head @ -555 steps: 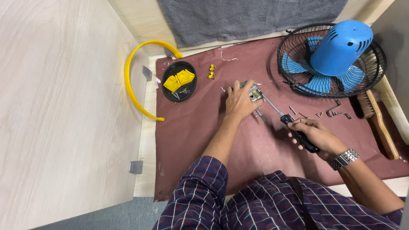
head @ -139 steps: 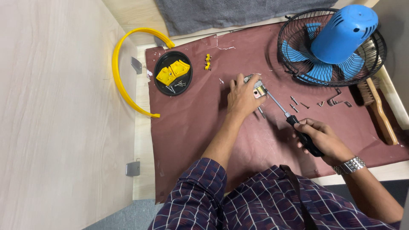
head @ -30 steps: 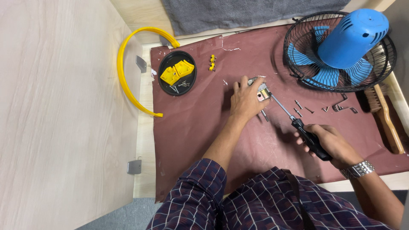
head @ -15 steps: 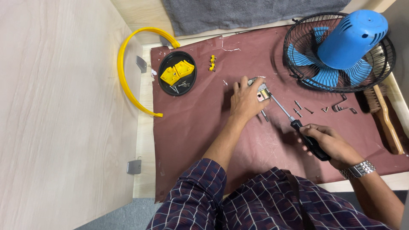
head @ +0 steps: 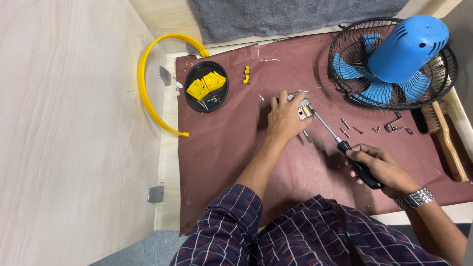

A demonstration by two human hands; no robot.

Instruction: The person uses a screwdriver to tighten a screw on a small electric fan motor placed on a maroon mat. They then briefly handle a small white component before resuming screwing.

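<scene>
Lying well out to the left of the left hand's fingers, a yellow curved band (head: 148,93) arcs off the edge of the maroon mat (head: 226,148), and a round black tray (head: 206,92) holds two yellow plastic pieces (head: 206,85) and a few screws. Two small yellow clips (head: 247,75) sit between that tray and the fingers. The left hand (head: 286,118) presses flat, fingers spread and curled over a small metal part (head: 303,108), pinning it to the mat; only its right end shows past the fingertips. The screwdriver (head: 340,145) runs down and right from that part, its tip touching the metal just beside the left fingers, its black handle wrapped tight in the closed right hand (head: 382,167). Loose screws and brackets (head: 374,128) lie just above the right hand's fingers. Beyond them a blue fan (head: 394,61) rests face down in its black cage, and a wooden brush (head: 446,140) lies at the far right.
</scene>
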